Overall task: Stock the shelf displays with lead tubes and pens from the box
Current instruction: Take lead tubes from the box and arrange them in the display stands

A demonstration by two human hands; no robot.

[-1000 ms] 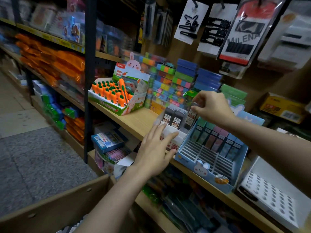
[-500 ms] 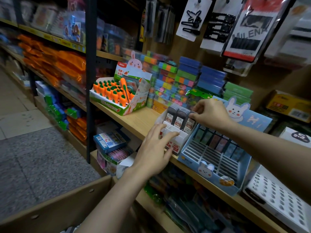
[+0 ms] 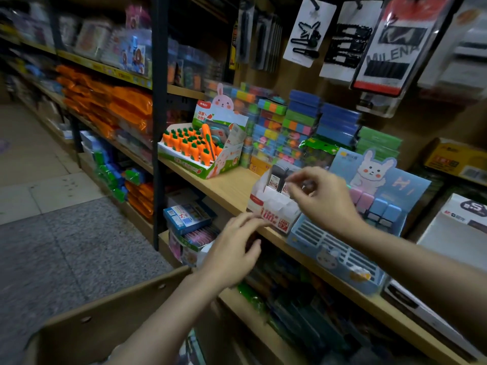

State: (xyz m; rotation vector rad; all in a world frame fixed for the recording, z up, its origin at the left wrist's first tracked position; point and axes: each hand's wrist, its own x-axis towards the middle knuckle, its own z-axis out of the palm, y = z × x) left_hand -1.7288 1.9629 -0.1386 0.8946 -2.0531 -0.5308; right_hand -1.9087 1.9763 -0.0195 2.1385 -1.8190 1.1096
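Wooden shelf [image 3: 232, 185] holds white lead-tube display [image 3: 274, 209] printed "HB 0.7".

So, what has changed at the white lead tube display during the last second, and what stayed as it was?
The right hand set its lead tube into the back row of the white display and has lifted off, fingers loosely curled and holding nothing. The left hand slid down from the display's front to the shelf edge, fingertips near the label. The lead tubes, the blue bunny display and the carrot box stayed put.
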